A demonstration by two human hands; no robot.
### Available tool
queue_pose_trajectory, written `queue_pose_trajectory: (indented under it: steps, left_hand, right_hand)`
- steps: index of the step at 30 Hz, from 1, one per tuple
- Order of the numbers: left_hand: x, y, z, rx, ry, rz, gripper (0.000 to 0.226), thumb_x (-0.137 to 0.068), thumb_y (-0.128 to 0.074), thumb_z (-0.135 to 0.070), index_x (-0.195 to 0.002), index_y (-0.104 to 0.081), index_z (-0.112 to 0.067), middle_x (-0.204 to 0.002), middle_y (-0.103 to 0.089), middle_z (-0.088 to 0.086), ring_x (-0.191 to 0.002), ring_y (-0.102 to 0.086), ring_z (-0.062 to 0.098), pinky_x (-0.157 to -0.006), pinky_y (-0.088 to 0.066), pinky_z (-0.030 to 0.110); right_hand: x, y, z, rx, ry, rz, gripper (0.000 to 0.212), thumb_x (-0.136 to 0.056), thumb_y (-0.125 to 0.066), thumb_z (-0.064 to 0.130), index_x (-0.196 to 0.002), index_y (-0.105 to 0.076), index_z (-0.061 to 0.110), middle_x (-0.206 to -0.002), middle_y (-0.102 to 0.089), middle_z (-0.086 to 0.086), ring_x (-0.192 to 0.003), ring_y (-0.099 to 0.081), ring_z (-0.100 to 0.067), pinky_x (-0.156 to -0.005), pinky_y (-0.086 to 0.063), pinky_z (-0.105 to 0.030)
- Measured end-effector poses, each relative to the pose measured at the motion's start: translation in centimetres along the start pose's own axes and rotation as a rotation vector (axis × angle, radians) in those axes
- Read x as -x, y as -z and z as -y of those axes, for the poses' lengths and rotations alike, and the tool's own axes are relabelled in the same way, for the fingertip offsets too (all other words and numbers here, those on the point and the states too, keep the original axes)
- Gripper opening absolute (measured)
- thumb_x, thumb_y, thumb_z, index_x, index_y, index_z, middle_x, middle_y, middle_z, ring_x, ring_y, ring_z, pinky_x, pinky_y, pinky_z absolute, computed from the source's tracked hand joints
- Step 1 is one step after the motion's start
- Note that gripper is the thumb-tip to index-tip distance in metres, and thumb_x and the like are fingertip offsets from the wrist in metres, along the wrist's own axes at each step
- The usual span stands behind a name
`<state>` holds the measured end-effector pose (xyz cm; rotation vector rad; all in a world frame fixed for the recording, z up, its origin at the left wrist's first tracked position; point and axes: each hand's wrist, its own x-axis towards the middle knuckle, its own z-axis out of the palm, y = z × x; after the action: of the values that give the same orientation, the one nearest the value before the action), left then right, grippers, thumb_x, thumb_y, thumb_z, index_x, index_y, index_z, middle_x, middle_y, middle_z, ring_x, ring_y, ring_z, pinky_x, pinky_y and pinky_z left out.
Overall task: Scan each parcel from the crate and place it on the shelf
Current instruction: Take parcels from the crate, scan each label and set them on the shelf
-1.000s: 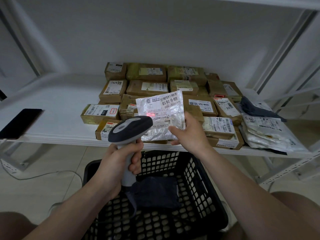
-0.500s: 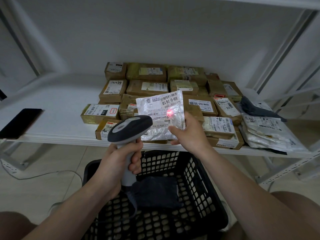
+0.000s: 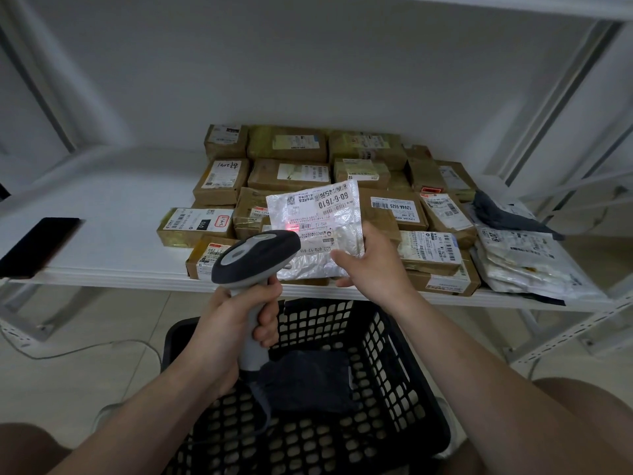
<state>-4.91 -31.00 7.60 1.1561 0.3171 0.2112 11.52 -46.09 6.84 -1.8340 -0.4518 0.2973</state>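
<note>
Holding a silvery plastic parcel [image 3: 313, 217] by its lower right corner, my right hand [image 3: 375, 265] pinches it between thumb and fingers. Its label faces me, in front of brown boxes [image 3: 287, 174] on the white shelf [image 3: 113, 234]. My left hand [image 3: 233, 327] is wrapped round the handle of a scanner [image 3: 255, 255] just beside the parcel, casting red light on the label. Below sits the black crate [image 3: 387, 354], with one dark parcel [image 3: 308, 378] inside.

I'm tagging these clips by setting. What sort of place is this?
Likely a small parcel storeroom or pickup point: a white metal shelf stacked with labelled brown parcels, a barcode scanner gripped in the left hand and aimed at a silver mailer held by the right hand, a black crate below.
</note>
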Motion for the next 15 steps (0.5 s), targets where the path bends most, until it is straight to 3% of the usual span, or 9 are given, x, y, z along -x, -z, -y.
queue_pose_trajectory:
  steps: [5,9,13,15]
  left_hand:
    - [-0.1,0.0,0.0,0.004,-0.001,0.022,0.040,-0.063,-0.079,-0.032,-0.091,-0.063,-0.008,-0.057,-0.040,0.005,-0.042,-0.033,0.013,-0.043,-0.032,0.026]
    - [-0.2,-0.6,0.1,-0.057,-0.057,0.098,0.032,-0.067,-0.077,-0.034,-0.086,-0.068,-0.010,-0.058,-0.042,0.007,-0.044,-0.037,0.014,-0.044,-0.035,0.027]
    - [-0.8,-2.3,0.7,-0.069,-0.066,0.128,0.041,-0.065,-0.077,-0.035,-0.090,-0.066,-0.004,-0.056,-0.042,0.008,-0.042,-0.036,0.015,-0.044,-0.035,0.027]
    - [-1.1,-3.0,1.0,-0.073,-0.074,0.137,0.044,-0.065,-0.077,-0.036,-0.091,-0.066,-0.002,-0.056,-0.042,0.008,-0.043,-0.036,0.015,-0.044,-0.035,0.027]
  right_hand:
    - [0.0,0.1,0.0,-0.004,-0.008,-0.011,0.038,-0.096,-0.069,0.007,-0.131,-0.059,0.018,-0.122,-0.067,0.006,-0.096,-0.073,-0.016,-0.066,-0.065,-0.034]
    - [0.2,0.9,0.8,-0.126,-0.079,-0.068,0.034,-0.095,-0.070,0.006,-0.125,-0.061,0.020,-0.115,-0.071,0.005,-0.086,-0.075,-0.011,-0.061,-0.061,-0.027]
    - [0.2,3.9,1.5,-0.344,-0.175,-0.301,0.030,-0.095,-0.067,0.009,-0.122,-0.064,0.020,-0.111,-0.075,0.000,-0.090,-0.075,-0.019,-0.058,-0.059,-0.030]
    - [0.0,6.3,1.6,-0.462,-0.213,-0.449,0.029,-0.094,-0.063,0.011,-0.122,-0.065,0.019,-0.105,-0.076,-0.005,-0.077,-0.072,-0.020,-0.052,-0.053,-0.028]
